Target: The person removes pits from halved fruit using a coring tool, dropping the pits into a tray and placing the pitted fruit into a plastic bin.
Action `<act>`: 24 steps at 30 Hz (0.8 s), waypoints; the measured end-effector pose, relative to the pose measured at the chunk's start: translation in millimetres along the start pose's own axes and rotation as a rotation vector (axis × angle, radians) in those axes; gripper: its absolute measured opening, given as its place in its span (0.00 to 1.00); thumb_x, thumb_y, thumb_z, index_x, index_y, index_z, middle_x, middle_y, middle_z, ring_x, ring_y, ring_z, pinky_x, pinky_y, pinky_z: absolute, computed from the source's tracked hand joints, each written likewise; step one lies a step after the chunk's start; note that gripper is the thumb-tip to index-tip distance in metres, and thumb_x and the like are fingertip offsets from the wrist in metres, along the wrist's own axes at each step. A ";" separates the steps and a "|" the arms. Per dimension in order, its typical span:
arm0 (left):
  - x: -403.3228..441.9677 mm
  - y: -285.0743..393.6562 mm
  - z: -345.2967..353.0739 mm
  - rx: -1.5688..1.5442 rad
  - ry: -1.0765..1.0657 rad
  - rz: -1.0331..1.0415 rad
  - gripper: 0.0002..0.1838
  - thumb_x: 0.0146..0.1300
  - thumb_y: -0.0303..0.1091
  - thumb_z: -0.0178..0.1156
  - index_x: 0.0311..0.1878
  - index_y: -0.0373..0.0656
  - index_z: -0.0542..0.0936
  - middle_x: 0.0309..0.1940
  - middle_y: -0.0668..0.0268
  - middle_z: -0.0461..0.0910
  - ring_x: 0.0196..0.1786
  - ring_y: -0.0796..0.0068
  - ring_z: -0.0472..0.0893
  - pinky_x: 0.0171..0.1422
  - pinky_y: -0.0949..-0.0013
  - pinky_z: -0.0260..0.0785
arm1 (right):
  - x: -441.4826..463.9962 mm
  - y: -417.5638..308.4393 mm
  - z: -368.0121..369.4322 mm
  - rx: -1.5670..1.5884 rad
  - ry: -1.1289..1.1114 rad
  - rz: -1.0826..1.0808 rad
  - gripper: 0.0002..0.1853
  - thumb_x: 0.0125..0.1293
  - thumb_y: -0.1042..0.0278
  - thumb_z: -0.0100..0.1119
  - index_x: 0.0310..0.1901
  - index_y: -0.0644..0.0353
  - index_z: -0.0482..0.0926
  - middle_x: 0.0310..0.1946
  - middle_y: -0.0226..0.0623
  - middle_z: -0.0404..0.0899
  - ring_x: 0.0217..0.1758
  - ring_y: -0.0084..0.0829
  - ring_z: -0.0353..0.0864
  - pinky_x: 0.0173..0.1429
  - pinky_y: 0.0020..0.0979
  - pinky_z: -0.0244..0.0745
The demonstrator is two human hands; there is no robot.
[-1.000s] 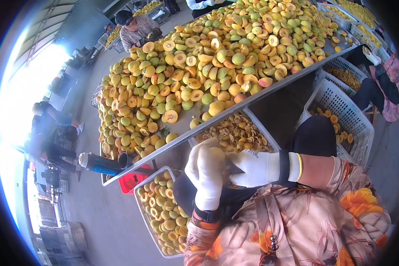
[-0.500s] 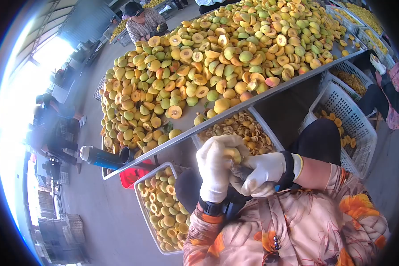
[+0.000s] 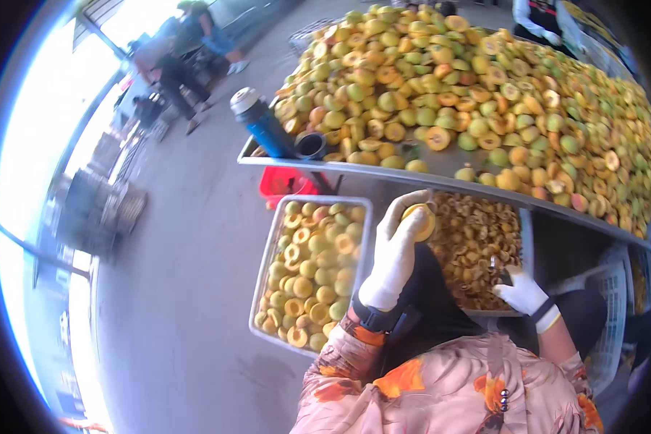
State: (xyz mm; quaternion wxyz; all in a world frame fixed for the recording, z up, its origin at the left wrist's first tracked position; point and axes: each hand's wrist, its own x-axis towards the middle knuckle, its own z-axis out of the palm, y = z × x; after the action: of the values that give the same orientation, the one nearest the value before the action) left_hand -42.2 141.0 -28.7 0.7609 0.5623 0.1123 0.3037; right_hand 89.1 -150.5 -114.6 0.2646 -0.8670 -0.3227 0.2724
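Gloved in white, my left hand [image 3: 389, 269] pinches a yellow peach half [image 3: 425, 223] between thumb and fingers, above the gap between two crates. My right hand [image 3: 522, 293], gloved too, is wrapped round a small dark-handled tool [image 3: 505, 277] with a shiny metal end; its exact kind is too small to tell. Below and beyond the hands lies a crate of peach scraps and pits [image 3: 474, 246]. To the left stands a white crate [image 3: 256, 312] filled with peach halves [image 3: 304, 287].
A metal table [image 3: 441, 155] bears a large heap of peach halves [image 3: 412, 72]. On its left corner are a blue thermos [image 3: 264, 126] and a dark cup [image 3: 311, 146]. A red basin [image 3: 286, 182] sits below. Other people [image 3: 170, 65] stand at far left; another person [image 3: 542, 22] is behind the table.
My hands, together at the peach before, are now apart: left with the peach half towards the crate of halves, right lower with the tool. The view has turned left.
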 end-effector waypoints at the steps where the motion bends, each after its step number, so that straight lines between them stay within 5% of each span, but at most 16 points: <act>1: -5.3 11.4 -21.3 0.033 0.072 -0.095 0.19 0.72 0.35 0.58 0.62 0.35 0.78 0.49 0.58 0.83 0.46 0.72 0.81 0.52 0.68 0.75 | 4.6 4.3 9.7 0.051 0.002 0.025 0.24 0.59 0.56 0.66 0.49 0.69 0.76 0.42 0.61 0.83 0.50 0.61 0.82 0.54 0.46 0.77; 6: -25.8 -23.8 -162.0 0.714 0.433 -0.037 0.20 0.69 0.34 0.59 0.60 0.35 0.79 0.54 0.58 0.80 0.55 0.70 0.79 0.61 0.68 0.71 | 13.0 -2.8 34.8 -0.093 -0.137 0.097 0.24 0.59 0.58 0.65 0.50 0.70 0.76 0.42 0.63 0.82 0.50 0.61 0.83 0.54 0.49 0.77; 7: -33.3 -39.7 -197.1 0.800 0.493 -0.120 0.18 0.69 0.35 0.57 0.60 0.38 0.78 0.58 0.49 0.76 0.63 0.49 0.75 0.69 0.55 0.67 | 16.8 10.4 44.0 -0.136 -0.130 0.048 0.22 0.58 0.62 0.64 0.48 0.71 0.76 0.43 0.63 0.82 0.50 0.62 0.82 0.54 0.49 0.77; 9: -47.1 -50.0 -255.8 1.259 0.604 -0.149 0.17 0.68 0.35 0.58 0.58 0.41 0.79 0.53 0.46 0.77 0.59 0.44 0.76 0.63 0.49 0.71 | 22.2 0.3 46.4 -0.196 -0.177 0.075 0.23 0.59 0.61 0.63 0.50 0.70 0.75 0.44 0.65 0.82 0.51 0.64 0.82 0.55 0.51 0.77; 12: -53.2 -51.6 -338.6 1.424 0.688 -0.133 0.22 0.62 0.36 0.62 0.60 0.47 0.81 0.48 0.44 0.77 0.51 0.43 0.79 0.57 0.49 0.73 | 29.2 14.0 57.9 -0.231 -0.187 0.053 0.24 0.58 0.62 0.64 0.52 0.69 0.77 0.44 0.64 0.82 0.53 0.64 0.81 0.57 0.51 0.77; 20: -0.9 -60.9 -431.9 1.592 0.721 -0.227 0.21 0.64 0.37 0.64 0.60 0.49 0.82 0.54 0.51 0.76 0.56 0.47 0.78 0.62 0.53 0.73 | 47.4 -2.4 64.9 -0.228 -0.288 0.139 0.25 0.59 0.59 0.66 0.53 0.69 0.78 0.46 0.65 0.83 0.54 0.63 0.81 0.59 0.50 0.77; 24: 8.1 -55.4 -414.3 1.814 0.456 -0.648 0.26 0.67 0.44 0.60 0.68 0.53 0.76 0.64 0.53 0.73 0.64 0.46 0.74 0.67 0.46 0.67 | 47.9 28.4 73.1 -0.235 -0.289 0.171 0.25 0.59 0.59 0.66 0.52 0.69 0.78 0.45 0.64 0.83 0.53 0.62 0.82 0.57 0.49 0.77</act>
State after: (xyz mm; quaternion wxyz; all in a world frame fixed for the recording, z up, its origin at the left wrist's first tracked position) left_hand -229.5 461.9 -220.4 0.0485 0.8022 0.5947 -0.0193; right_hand 84.7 -114.6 -199.1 0.0886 -0.8680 -0.3120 0.3760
